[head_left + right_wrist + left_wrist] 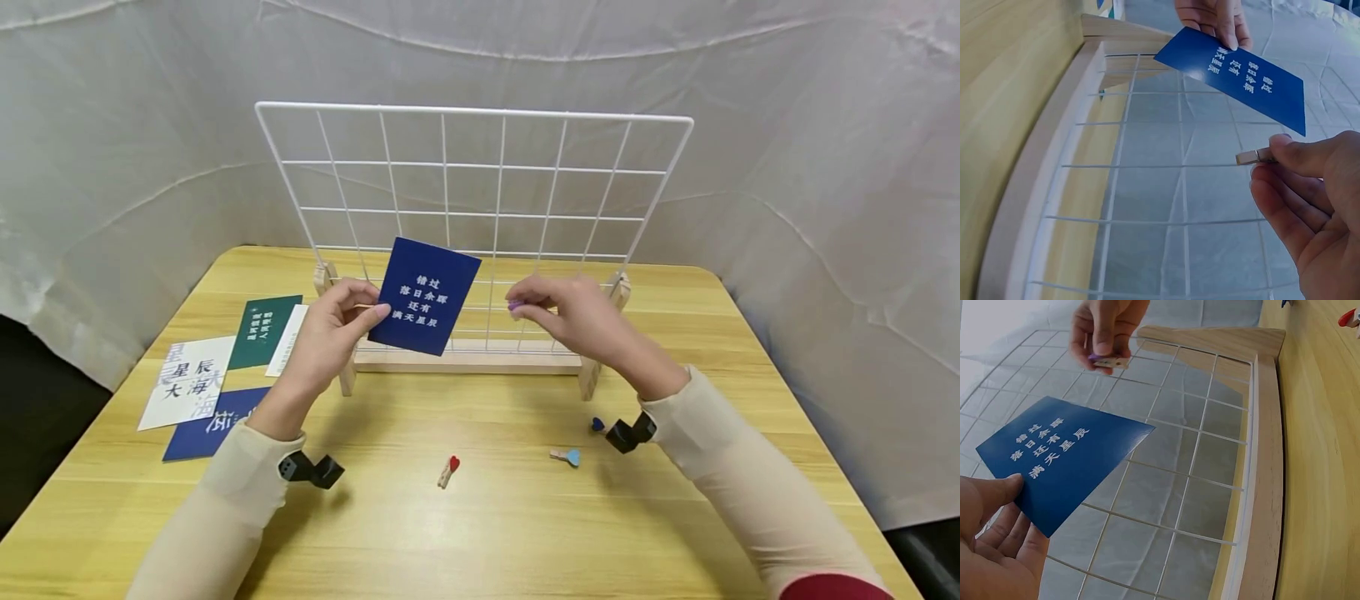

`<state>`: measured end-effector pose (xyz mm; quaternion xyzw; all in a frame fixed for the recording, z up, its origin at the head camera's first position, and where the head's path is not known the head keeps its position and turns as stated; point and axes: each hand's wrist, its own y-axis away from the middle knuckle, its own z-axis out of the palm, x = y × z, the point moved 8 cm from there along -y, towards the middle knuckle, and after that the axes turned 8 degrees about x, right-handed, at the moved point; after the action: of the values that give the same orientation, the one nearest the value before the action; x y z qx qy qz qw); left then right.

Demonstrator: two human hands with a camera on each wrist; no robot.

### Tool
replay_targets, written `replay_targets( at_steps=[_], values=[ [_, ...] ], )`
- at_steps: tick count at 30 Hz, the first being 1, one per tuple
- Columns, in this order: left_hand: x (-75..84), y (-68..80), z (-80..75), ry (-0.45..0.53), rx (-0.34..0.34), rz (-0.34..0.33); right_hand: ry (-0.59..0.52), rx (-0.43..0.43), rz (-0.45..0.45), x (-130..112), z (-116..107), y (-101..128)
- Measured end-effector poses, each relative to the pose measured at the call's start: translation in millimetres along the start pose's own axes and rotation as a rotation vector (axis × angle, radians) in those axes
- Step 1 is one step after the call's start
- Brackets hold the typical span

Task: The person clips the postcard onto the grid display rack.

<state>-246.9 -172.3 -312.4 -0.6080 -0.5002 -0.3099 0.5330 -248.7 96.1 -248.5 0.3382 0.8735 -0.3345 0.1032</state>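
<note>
My left hand (330,332) pinches a dark blue card (424,296) with white Chinese characters by its left edge, thumb on the printed face. The card is tilted, in front of a white wire grid rack (501,193) on a wooden stand. Level with it on the right, my right hand (581,317) pinches a small wooden clothespin (1252,156) between thumb and fingers. A bit of purple on the clothespin shows in the head and left wrist views. Card and clothespin are apart.
Clothespins with a red heart (448,472), a light blue heart (566,457) and a dark blue heart (597,424) lie on the wooden table (495,542). At left lie a green card (262,329), white cards (187,379) and another blue card (202,437). Pale cloth hangs around.
</note>
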Motion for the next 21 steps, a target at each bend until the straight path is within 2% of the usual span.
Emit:
replay_targets(
  at_steps=[9, 17, 21],
  values=[
    [4.2, -3.7, -10.1, 0.086, 0.09, 0.031, 0.013, 0.036, -0.023, -18.3, -10.3, -23.3],
    [9.8, -7.5, -14.0, 0.218, 0.143, 0.053, 0.013, 0.108, -0.106, -39.0, -22.2, -45.5],
    [11.5, -8.5, -15.9, 0.27, 0.163, 0.051, 0.029, 0.129, -0.095, -44.0, -26.0, -56.3]
  ],
)
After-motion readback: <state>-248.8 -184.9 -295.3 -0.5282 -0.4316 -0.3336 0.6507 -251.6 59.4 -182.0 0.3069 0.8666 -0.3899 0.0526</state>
